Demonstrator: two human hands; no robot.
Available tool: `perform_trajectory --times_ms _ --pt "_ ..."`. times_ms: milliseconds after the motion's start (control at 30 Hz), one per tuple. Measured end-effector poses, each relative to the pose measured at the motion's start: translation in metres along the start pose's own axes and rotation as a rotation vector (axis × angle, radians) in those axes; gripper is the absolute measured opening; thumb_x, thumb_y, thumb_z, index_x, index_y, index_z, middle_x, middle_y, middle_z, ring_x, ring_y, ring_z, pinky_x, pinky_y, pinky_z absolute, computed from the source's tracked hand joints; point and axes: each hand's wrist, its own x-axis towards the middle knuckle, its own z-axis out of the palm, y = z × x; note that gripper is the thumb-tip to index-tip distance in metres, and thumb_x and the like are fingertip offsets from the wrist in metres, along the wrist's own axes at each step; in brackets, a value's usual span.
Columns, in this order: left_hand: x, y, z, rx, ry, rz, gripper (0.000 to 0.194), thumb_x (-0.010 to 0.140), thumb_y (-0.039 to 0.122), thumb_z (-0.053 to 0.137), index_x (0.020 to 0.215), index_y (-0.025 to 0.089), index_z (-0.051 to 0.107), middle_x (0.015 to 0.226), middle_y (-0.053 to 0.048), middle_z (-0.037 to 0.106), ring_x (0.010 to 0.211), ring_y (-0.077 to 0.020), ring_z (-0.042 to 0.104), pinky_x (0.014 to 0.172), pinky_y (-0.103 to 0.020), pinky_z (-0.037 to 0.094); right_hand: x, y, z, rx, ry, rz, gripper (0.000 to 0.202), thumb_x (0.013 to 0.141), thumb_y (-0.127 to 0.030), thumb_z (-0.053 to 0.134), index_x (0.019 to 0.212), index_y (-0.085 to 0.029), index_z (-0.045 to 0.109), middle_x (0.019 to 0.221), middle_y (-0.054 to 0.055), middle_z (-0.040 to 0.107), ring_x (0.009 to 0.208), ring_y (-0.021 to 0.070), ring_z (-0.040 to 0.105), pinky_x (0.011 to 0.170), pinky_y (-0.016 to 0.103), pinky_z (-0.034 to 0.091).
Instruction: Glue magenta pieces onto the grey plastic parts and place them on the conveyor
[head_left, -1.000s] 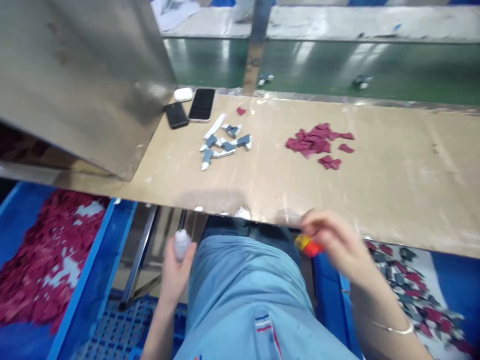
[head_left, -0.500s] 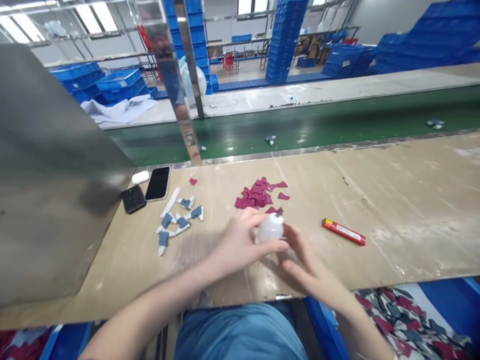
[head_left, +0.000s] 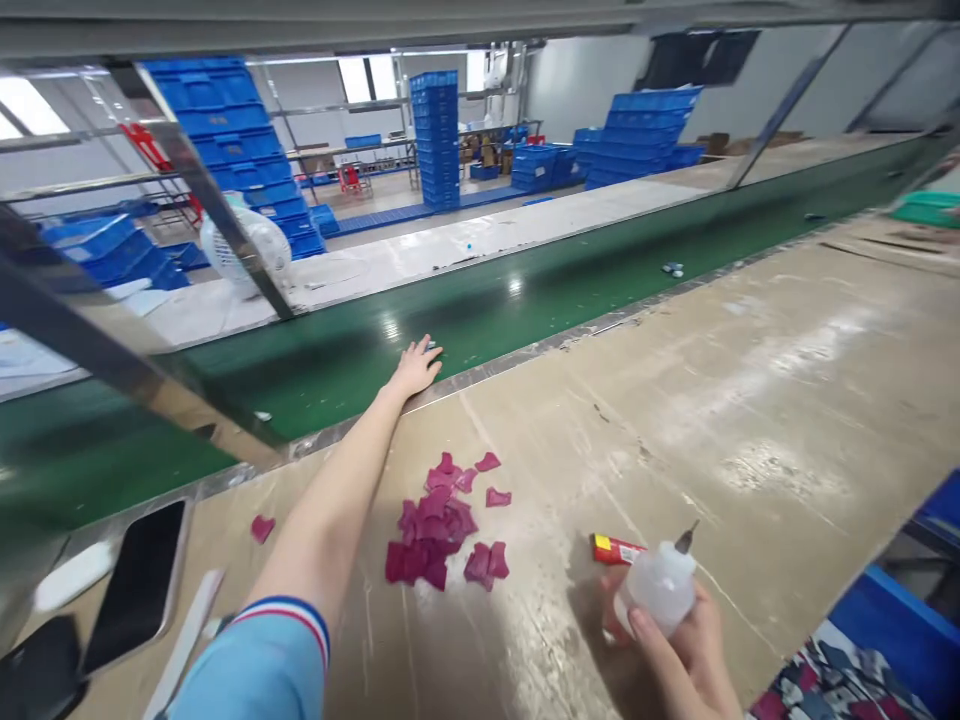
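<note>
My left hand reaches out over the green conveyor belt, fingers spread, at a small white and blue-grey piece partly hidden by the fingers. Wrapped round a translucent white bottle with a thin dark nozzle is my right hand, low at the right. Just behind the bottle a red tube with a yellow end lies on the table, partly covered. Dark pink cut pieces form a loose pile between my two arms, and a single pink piece lies left of my left forearm.
A phone, a white case, a black object and a pale strip lie at the left. A slanting metal post stands beyond the belt. Another piece rests farther along the belt. A bin of pieces is at lower right.
My left hand has left the bottle and stretched forward to the belt. My right hand now holds the bottle alone, farther right, beside the red tube. The view has turned right.
</note>
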Motion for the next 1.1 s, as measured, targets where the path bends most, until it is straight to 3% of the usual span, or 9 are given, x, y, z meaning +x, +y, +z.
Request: perform_trajectory --times_ms 167,300,400,533,633,733,900,1000,1100 --pt "0.032 -0.013 -0.005 -0.063 0.049 -0.087 0.037 0.104 0.039 0.07 0.135 0.019 0.067 0.14 -0.012 0.068 0.119 -0.0272 0.071 0.1 -0.05 0.063 -0.007 -0.008 0.004 0.046 0.082 0.046 0.052 0.087 -0.062 0.081 0.127 -0.038 0.059 0.099 0.004 0.08 0.069 0.0217 0.069 0.066 0.037 0.062" --pt "0.013 -0.005 -0.032 -0.166 0.096 -0.207 0.039 0.105 0.029 0.068 0.141 0.016 0.06 0.119 -0.01 0.074 0.104 -0.0234 0.074 0.095 -0.046 0.064 -0.009 -0.021 0.004 0.002 0.071 0.038 0.066 0.075 -0.074 0.086 0.12 -0.029 0.068 0.097 0.01 0.078 0.068 0.0217 0.066 0.063 0.035 0.057" --pt "-0.046 0.006 -0.061 -0.291 0.03 -0.256 0.05 0.105 0.017 0.061 0.153 0.017 0.043 0.087 0.0 0.073 0.08 -0.0156 0.073 0.087 -0.036 0.063 -0.014 -0.028 0.012 -0.003 -0.042 0.005 0.073 0.078 -0.078 0.08 0.129 -0.028 0.064 0.094 0.01 0.076 0.064 0.021 0.062 0.055 0.032 0.049" --pt "-0.174 0.019 -0.103 -0.439 -0.154 -0.353 0.045 0.092 0.025 0.075 0.135 0.021 0.063 0.082 -0.001 0.075 0.064 -0.0163 0.073 0.065 -0.03 0.062 -0.023 -0.031 0.028 0.077 -0.275 0.013 0.056 0.089 -0.069 0.076 0.129 -0.037 0.055 0.08 0.0 0.069 0.057 0.0175 0.056 0.049 0.027 0.038" --pt "-0.271 0.029 -0.121 -0.655 -0.319 -0.433 0.062 0.072 0.028 0.089 0.13 0.024 0.068 0.085 -0.003 0.078 0.071 -0.0221 0.077 0.061 -0.031 0.063 -0.03 -0.029 0.038 0.093 -0.464 0.046 0.049 0.084 -0.069 0.082 0.113 -0.036 0.06 0.072 -0.004 0.066 0.053 0.0157 0.053 0.048 0.026 0.038" --pt "-0.345 0.042 -0.12 -0.686 -0.244 -0.468 0.067 0.073 0.024 0.087 0.135 0.027 0.063 0.093 -0.004 0.08 0.086 -0.0245 0.08 0.073 -0.034 0.066 -0.038 -0.03 0.051 0.12 -0.619 0.146 0.052 0.077 -0.072 0.086 0.107 -0.033 0.069 0.057 -0.007 0.053 0.046 0.0134 0.044 0.049 0.029 0.044" --pt "-0.411 0.073 -0.087 -0.59 -0.076 -0.487 0.062 0.092 0.025 0.076 0.148 0.027 0.05 0.105 -0.004 0.081 0.098 -0.0219 0.079 0.087 -0.035 0.063 -0.056 -0.039 0.083 0.303 -0.68 0.369 0.047 0.073 -0.069 0.09 0.082 -0.026 0.074 0.05 -0.012 0.028 0.044 0.0072 0.018 0.042 0.022 0.028" --pt "-0.428 0.082 -0.063 -0.706 0.011 -0.502 0.062 0.091 0.021 0.077 0.147 0.027 0.05 0.109 -0.004 0.082 0.101 -0.02 0.079 0.091 -0.033 0.061 -0.062 -0.036 0.094 0.31 -0.68 0.296 0.044 0.078 -0.068 0.087 0.078 -0.025 0.074 0.051 -0.011 0.026 0.044 0.0076 0.016 0.04 0.022 0.024" --pt "-0.436 0.078 -0.046 -0.748 0.048 -0.531 0.063 0.09 0.018 0.078 0.146 0.029 0.053 0.112 -0.003 0.083 0.096 -0.0186 0.08 0.091 -0.032 0.06 -0.066 -0.027 0.096 0.248 -0.584 0.108 0.045 0.075 -0.069 0.089 0.085 -0.026 0.075 0.05 -0.01 0.034 0.042 0.0086 0.023 0.039 0.022 0.026"
